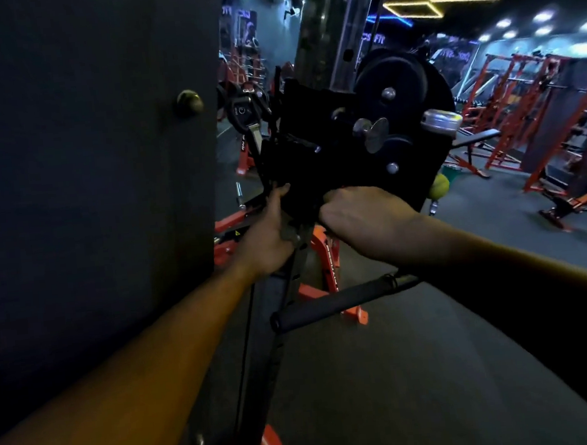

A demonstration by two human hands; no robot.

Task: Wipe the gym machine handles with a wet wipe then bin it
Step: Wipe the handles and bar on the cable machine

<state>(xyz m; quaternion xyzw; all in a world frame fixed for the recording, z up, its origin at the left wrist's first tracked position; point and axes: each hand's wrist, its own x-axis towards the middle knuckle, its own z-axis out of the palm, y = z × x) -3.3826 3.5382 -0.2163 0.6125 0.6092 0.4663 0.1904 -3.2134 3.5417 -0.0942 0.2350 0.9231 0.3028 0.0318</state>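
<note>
Two hands reach the one black cable machine (317,148). The left hand (268,235) grips its dark bracket; the right hand (359,216) has fingers curled at the carriage's lower edge, contents hidden. One black handle (339,302) hangs below. No wipe discernible.

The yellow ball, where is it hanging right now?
In the head view the yellow ball hangs right of centre, just below the black weight plates and just right of the right hand.
</note>
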